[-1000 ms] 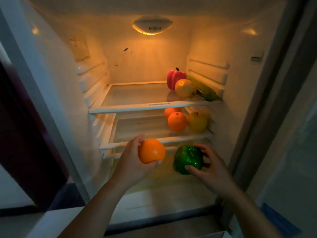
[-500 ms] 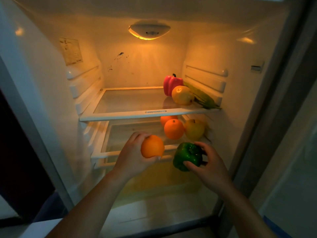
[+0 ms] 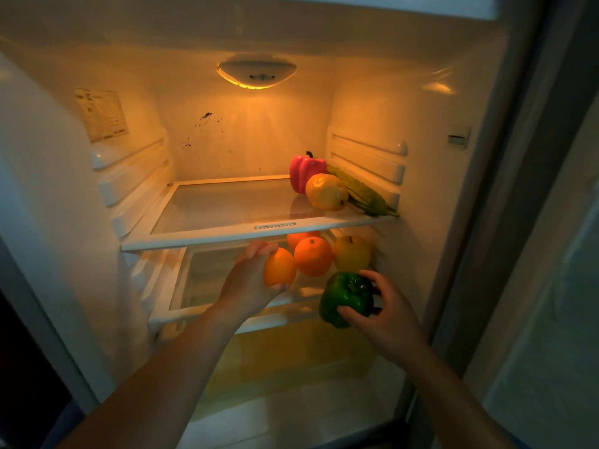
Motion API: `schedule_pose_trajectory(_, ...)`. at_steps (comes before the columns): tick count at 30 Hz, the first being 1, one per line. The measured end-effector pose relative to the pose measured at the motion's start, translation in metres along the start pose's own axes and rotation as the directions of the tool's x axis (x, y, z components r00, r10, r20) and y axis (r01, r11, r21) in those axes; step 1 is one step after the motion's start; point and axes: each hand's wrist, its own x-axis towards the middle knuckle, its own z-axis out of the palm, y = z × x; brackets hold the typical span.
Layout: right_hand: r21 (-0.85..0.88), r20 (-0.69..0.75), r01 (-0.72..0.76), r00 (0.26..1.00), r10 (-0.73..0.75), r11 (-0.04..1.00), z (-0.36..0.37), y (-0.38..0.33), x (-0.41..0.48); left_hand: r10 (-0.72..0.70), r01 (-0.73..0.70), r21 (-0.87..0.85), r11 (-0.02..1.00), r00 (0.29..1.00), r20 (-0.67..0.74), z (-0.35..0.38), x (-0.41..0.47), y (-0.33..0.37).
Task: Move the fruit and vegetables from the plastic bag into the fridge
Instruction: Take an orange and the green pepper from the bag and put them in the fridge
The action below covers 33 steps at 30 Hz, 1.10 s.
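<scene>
Inside the open, lit fridge my left hand (image 3: 248,286) grips an orange (image 3: 279,267) just above the middle shelf (image 3: 227,311), beside two oranges (image 3: 312,257) and a yellow apple (image 3: 351,253) lying at that shelf's right. My right hand (image 3: 379,311) holds a green bell pepper (image 3: 346,298) at the shelf's front right edge. On the top shelf (image 3: 210,234) a red bell pepper (image 3: 304,170), a yellow fruit (image 3: 325,192) and a green bitter gourd (image 3: 363,195) sit at the right. The plastic bag is out of view.
The left halves of both glass shelves are bare. A lamp (image 3: 256,74) glows on the back wall. The fridge's right frame (image 3: 486,254) stands close to my right forearm. Below the shelves sits a yellowish drawer (image 3: 291,358).
Both hands have moved forward into the fridge. The orange now sits over the middle shelf beside the other oranges, and the green pepper has come up to the shelf's front right edge.
</scene>
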Motion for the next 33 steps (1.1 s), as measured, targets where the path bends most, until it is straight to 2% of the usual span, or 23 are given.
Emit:
schedule_pose_trajectory(4,-0.011,0.000,0.006,1.000,-0.006,1.000,-0.002,-0.002,0.003,-0.008,0.007,0.033,0.999,0.999,0.043,0.005,0.002,-0.001)
schedule_pose_trajectory(7,-0.015,-0.004,0.034,0.999,-0.034,0.999,-0.006,-0.011,0.007,0.024,-0.024,0.018,1.000,1.000,-0.002,-0.004,-0.008,0.001)
schedule_pose_trajectory(11,0.007,-0.050,0.152,0.987,-0.152,0.988,-0.019,-0.030,0.018,0.140,-0.142,-0.095,0.985,0.990,-0.029,-0.024,-0.037,0.005)
schedule_pose_trajectory(16,0.012,-0.084,0.264,0.961,-0.262,0.964,-0.027,-0.067,0.042,0.199,-0.226,-0.282,0.932,0.972,-0.123,-0.066,-0.037,0.038)
schedule_pose_trajectory(20,0.020,-0.096,0.313,0.946,-0.310,0.950,-0.022,-0.095,0.073,0.173,-0.182,-0.367,0.912,0.983,-0.057,-0.086,-0.003,0.058)
schedule_pose_trajectory(24,0.036,-0.011,0.313,0.950,-0.313,0.949,-0.012,-0.113,0.098,0.155,-0.118,-0.430,0.895,0.986,0.053,-0.091,0.022,0.069)
schedule_pose_trajectory(29,-0.033,0.089,0.339,0.938,-0.335,0.940,-0.007,-0.118,0.112,0.153,-0.135,-0.432,0.892,0.988,0.008,-0.089,0.037,0.068)
schedule_pose_trajectory(33,-0.121,0.008,0.325,0.945,-0.326,0.938,-0.014,-0.107,0.117,0.039,-0.069,-0.396,0.916,0.996,-0.081,-0.085,0.051,0.058)
